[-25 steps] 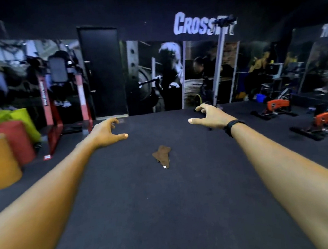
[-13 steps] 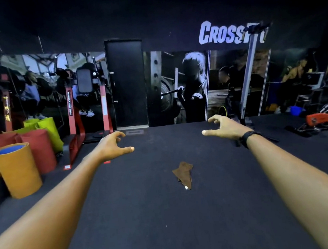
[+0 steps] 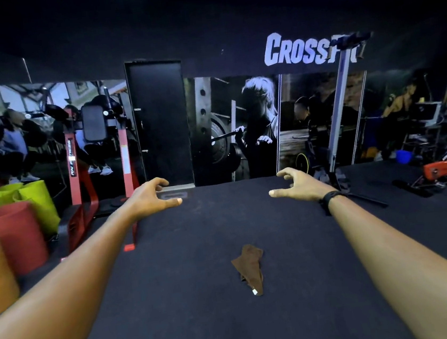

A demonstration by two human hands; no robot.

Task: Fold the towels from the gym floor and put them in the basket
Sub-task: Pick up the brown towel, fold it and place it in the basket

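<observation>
So the step right now is basically the approach: both arms are stretched out in front, nothing picked up yet. The left hand (image 3: 152, 198) sits at about 10 o'clock from the middle of the view and the right hand (image 3: 300, 185) at about 2 o'clock. Both have fingers spread and loosely curled with the thumbs pointing inward, holding nothing and touching nothing.

The target is the small crumpled brown cloth towel (image 3: 249, 268), lying on the dark rubbery gym floor (image 3: 177, 314) at roughly 6 o'clock from the gap between the hands, well apart from both.

My take on doing this bit well: get right over the towel and bring both hands down together, then pinch two corners rather than grabbing the bunched middle. That way it shakes out flat and the fold is easy. Grab the lump and you just carry a wad around.

How it looks: scrunched into a long tapered shape, wider at the far end and narrowing toward the near end, with a little white tag at the near tip. It looks thin and floppy, probably microfibre, though the lighting is dim so I can't really tell the fabric.

No basket in view anywhere, so that needs finding after the fold
</observation>
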